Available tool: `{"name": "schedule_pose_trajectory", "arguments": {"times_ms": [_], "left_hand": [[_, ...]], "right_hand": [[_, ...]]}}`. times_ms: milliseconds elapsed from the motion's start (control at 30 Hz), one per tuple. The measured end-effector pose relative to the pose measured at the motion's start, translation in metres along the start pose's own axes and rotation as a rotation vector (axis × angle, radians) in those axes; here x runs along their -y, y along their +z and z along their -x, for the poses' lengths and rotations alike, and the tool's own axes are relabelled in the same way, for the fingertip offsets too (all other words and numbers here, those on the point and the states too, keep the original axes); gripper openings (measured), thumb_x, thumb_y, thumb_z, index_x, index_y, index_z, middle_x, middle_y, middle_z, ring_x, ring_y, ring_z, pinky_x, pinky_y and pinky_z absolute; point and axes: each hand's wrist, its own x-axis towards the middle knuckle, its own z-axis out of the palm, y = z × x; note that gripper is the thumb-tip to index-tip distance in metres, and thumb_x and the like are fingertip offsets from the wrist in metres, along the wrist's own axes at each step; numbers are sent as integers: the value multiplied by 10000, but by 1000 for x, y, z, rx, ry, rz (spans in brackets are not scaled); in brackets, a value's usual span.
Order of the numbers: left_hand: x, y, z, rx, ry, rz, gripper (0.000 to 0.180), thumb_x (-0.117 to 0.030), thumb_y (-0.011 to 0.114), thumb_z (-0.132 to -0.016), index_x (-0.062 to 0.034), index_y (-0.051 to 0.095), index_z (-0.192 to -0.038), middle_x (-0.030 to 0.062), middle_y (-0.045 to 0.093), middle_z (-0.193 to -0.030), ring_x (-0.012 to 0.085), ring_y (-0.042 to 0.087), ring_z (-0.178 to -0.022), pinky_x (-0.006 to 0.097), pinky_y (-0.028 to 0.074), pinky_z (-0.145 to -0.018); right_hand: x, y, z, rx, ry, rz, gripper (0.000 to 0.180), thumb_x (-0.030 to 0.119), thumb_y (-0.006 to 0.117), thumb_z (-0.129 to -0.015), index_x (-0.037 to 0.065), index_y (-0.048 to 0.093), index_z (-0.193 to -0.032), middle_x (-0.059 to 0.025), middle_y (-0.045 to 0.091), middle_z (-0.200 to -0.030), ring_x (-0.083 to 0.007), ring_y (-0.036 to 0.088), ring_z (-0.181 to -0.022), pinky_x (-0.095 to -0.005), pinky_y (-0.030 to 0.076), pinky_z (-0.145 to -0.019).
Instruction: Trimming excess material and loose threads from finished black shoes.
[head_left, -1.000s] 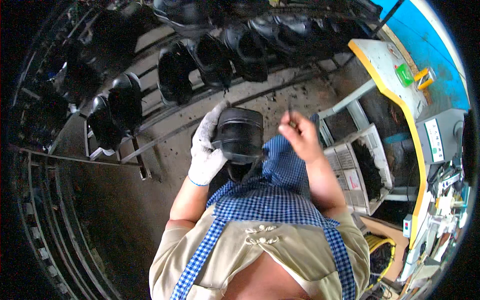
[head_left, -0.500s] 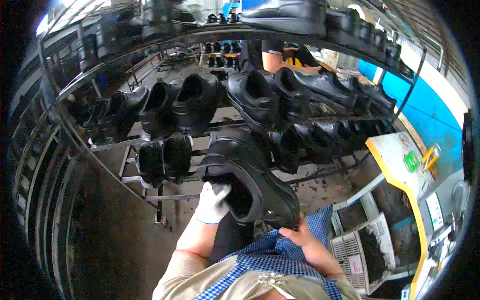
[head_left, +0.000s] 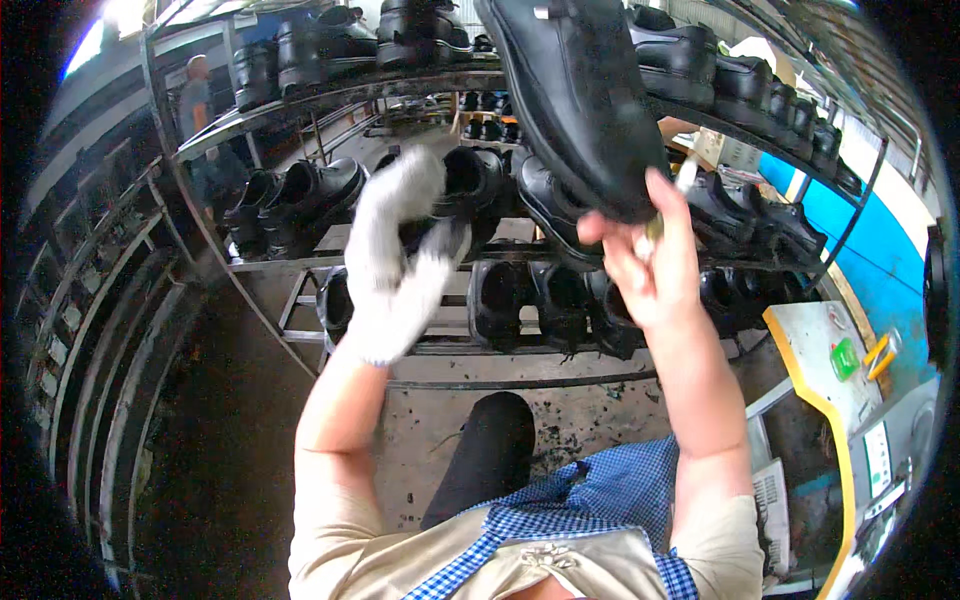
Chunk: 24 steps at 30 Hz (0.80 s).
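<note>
A large black shoe [head_left: 575, 95] slants down from the top edge of the view, in front of the upper shelf, toe toward me. My right hand [head_left: 645, 255], bare, grips its toe, thumb on one side and index finger on the other. Something small and pale shows among the fingers, too small to name. My left hand [head_left: 395, 260], in a white glove and blurred by motion, is raised before the middle shelf. Its thumb and fingers are spread, with nothing visibly held. Just beyond it stands another black shoe [head_left: 470, 180], partly covered by the glove.
A metal rack [head_left: 300, 265] holds rows of black shoes on several levels. At right stands a white table with a yellow edge [head_left: 805, 385], carrying a green item [head_left: 845, 358] and a yellow-handled tool [head_left: 880, 355]. More racks line the left. A person [head_left: 195, 95] stands far left.
Both hands have risen from near my lap to rack height. The left hand has come away from the shoe it was holding. My right hand now grips a shoe toe near the upper shelf.
</note>
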Motion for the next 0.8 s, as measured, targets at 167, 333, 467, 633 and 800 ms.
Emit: {"name": "schedule_pose_trajectory", "arguments": {"times_ms": [167,333,467,633,800], "left_hand": [[17,-14,-103,-162,449,-559,434,-135,645,-787,-60,529,-1198,156,570,-1116,293,577,-1014,369,472,-862],[36,-8,-168,-120,307,-865,520,-305,586,-810,-139,463,-1288,118,486,-1273,288,509,-1129,381,408,-950],[59,-17,-206,-29,350,-983,460,-354,525,-838,-147,491,-1247,138,532,-1224,319,512,-1123,397,420,-931],[57,-22,-209,150,133,-985,372,-357,536,-823,-130,553,-1117,170,633,-988,351,593,-968,414,459,-843],[13,-26,-168,-40,380,-752,326,-232,611,-796,-45,571,-1060,187,637,-954,292,620,-899,347,476,-778]], "right_hand": [[22,26,-54,-15,-59,-68,385,406,575,-826,92,477,-1028,-217,659,-850,-53,293,-344,-177,221,-312],[25,45,-81,-88,-103,-98,394,417,548,-858,107,456,-1082,-169,670,-881,-70,371,-402,-174,253,-330],[22,34,-88,-18,-119,-133,415,418,541,-892,94,425,-1123,-176,659,-969,-73,362,-405,-184,244,-342],[1,2,-40,-16,-226,-62,324,335,465,-947,39,568,-1026,-115,650,-879,-49,360,-408,-168,242,-354],[-37,-27,19,-32,-262,176,384,351,353,-987,41,578,-955,-54,611,-779,-50,496,-483,-142,261,-338]]}}
